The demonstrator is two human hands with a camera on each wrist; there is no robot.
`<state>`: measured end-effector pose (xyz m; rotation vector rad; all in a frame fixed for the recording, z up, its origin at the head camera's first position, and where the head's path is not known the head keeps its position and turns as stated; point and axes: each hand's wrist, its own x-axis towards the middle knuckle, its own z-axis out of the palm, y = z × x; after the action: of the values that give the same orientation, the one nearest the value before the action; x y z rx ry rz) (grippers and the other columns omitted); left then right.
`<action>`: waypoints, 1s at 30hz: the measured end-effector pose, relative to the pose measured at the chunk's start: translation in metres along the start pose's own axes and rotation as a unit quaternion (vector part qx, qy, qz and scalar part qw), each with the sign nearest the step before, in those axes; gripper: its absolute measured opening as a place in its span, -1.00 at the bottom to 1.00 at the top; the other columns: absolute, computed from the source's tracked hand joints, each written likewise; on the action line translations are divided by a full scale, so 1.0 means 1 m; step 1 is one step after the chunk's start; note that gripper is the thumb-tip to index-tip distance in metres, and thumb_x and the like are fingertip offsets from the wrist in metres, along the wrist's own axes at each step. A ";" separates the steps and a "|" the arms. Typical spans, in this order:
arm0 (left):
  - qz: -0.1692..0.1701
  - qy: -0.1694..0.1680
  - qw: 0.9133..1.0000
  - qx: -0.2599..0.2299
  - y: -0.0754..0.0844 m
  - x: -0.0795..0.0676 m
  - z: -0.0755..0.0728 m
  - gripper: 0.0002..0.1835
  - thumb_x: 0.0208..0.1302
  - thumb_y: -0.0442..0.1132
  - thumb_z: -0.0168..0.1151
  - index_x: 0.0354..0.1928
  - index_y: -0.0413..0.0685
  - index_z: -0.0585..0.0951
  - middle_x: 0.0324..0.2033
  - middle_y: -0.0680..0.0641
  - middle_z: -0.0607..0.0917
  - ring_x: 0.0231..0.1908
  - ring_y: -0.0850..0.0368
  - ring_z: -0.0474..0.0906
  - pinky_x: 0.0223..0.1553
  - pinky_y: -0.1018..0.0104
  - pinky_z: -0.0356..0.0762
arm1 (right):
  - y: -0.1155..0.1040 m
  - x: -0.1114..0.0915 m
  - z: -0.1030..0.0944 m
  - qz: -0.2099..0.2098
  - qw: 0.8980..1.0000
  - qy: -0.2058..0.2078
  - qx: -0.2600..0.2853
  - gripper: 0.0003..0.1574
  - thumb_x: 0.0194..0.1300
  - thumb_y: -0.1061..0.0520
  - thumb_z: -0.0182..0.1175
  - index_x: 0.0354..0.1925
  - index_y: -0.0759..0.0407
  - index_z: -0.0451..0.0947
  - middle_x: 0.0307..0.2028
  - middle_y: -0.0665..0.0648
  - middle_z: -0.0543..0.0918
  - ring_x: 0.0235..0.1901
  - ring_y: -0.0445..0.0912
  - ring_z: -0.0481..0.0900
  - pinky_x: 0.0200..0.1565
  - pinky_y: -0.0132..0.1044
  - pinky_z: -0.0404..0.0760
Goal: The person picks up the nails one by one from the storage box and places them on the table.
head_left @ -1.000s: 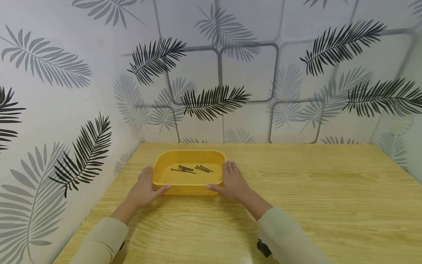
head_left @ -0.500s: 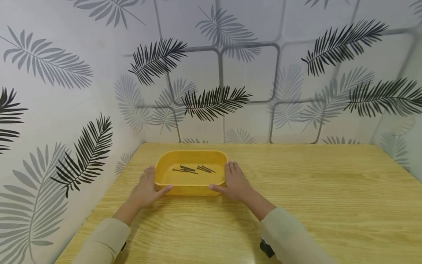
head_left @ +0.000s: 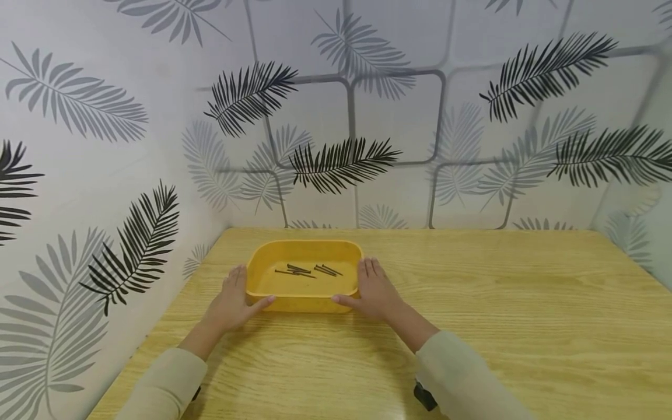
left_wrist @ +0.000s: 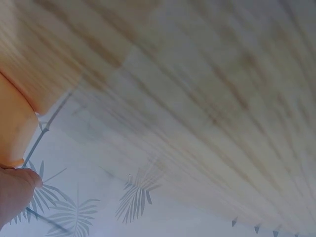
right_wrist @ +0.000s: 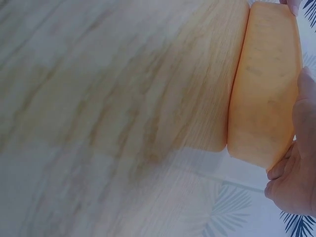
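A shallow yellow plastic tray (head_left: 307, 304) sits upright on the wooden table, left of centre in the head view. Inside it lie several thin dark pins with heads (head_left: 297, 270), in two loose groups; whether they are nails or screws is too small to tell. My left hand (head_left: 229, 303) holds the tray's left front corner, fingers along the side and thumb on the front rim. Mirroring it, my right hand (head_left: 374, 291) holds the right front corner. In the right wrist view the tray's outer wall (right_wrist: 264, 84) shows beside my thumb and fingers.
The light wood-grain table (head_left: 499, 303) extends to the right and in front of the tray. Behind it and along the left stand pale walls with a leaf pattern (head_left: 343, 166), close to the table's edges.
The view has shifted very slightly since a second ago. Both hands keep their hold on the tray, and the dark pins lie as before.
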<state>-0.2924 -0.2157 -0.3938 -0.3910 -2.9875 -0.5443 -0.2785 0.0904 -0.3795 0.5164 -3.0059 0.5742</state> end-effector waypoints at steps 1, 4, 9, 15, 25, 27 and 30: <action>0.001 0.000 1.000 0.000 0.000 0.000 0.000 0.13 0.20 0.32 0.01 0.36 -0.53 -0.18 0.37 -0.50 -0.10 0.37 -0.41 -0.18 0.35 -0.19 -0.09 | 0.000 0.000 0.000 0.000 1.000 -0.001 0.001 0.23 0.22 -0.38 0.04 0.38 0.51 -0.15 0.40 0.46 -0.07 0.42 0.25 -0.15 0.41 0.02 -0.06; 0.003 0.001 1.000 -0.001 0.001 -0.001 0.000 0.13 0.20 0.32 0.01 0.36 -0.54 -0.17 0.37 -0.50 -0.10 0.37 -0.41 -0.18 0.35 -0.19 -0.11 | 0.001 0.000 0.000 -0.001 1.000 -0.004 -0.003 0.24 0.22 -0.39 0.03 0.38 0.51 -0.15 0.40 0.46 -0.07 0.42 0.25 -0.15 0.41 0.02 -0.05; 0.002 0.001 1.000 -0.006 0.003 -0.001 0.001 0.13 0.21 0.32 -0.01 0.36 -0.52 -0.18 0.37 -0.49 -0.11 0.37 -0.42 -0.19 0.35 -0.20 -0.09 | 0.003 -0.001 -0.001 -0.001 1.000 -0.010 -0.007 0.23 0.23 -0.39 0.01 0.38 0.51 -0.16 0.40 0.46 -0.08 0.42 0.25 -0.16 0.41 0.03 -0.07; 0.006 0.004 1.000 -0.009 0.006 -0.002 0.004 0.12 0.20 0.31 0.01 0.36 -0.52 -0.17 0.37 -0.48 -0.10 0.37 -0.41 -0.18 0.35 -0.19 -0.09 | 0.005 -0.003 -0.001 0.000 1.000 -0.009 -0.002 0.23 0.23 -0.37 0.04 0.37 0.53 -0.16 0.39 0.48 -0.07 0.42 0.26 -0.15 0.41 0.04 -0.06; 0.012 0.016 1.000 0.005 0.010 -0.003 0.006 0.12 0.20 0.31 0.03 0.35 -0.55 -0.14 0.37 -0.49 -0.07 0.38 -0.38 -0.15 0.38 -0.15 -0.13 | 0.010 -0.005 -0.001 -0.008 1.000 0.004 -0.003 0.24 0.22 -0.36 0.06 0.36 0.56 -0.15 0.38 0.50 -0.04 0.41 0.28 -0.12 0.40 0.04 -0.02; 0.014 0.019 1.000 0.004 0.011 -0.003 0.006 0.12 0.20 0.31 0.03 0.35 -0.55 -0.13 0.37 -0.49 -0.07 0.38 -0.38 -0.14 0.37 -0.15 -0.13 | 0.011 -0.005 -0.001 -0.010 1.000 0.007 -0.004 0.24 0.22 -0.36 0.07 0.36 0.56 -0.15 0.37 0.51 -0.04 0.41 0.28 -0.11 0.40 0.04 -0.02; 0.017 0.021 1.000 0.003 0.011 -0.003 0.007 0.12 0.20 0.30 0.03 0.35 -0.55 -0.12 0.36 -0.50 -0.06 0.38 -0.38 -0.14 0.37 -0.16 -0.13 | 0.012 -0.005 -0.001 -0.011 1.000 0.007 -0.002 0.25 0.21 -0.36 0.07 0.36 0.56 -0.15 0.37 0.51 -0.04 0.41 0.28 -0.11 0.40 0.04 -0.02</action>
<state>-0.2869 -0.2042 -0.3967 -0.4223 -2.9355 -0.5344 -0.2775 0.1028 -0.3832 0.5408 -2.9835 0.5686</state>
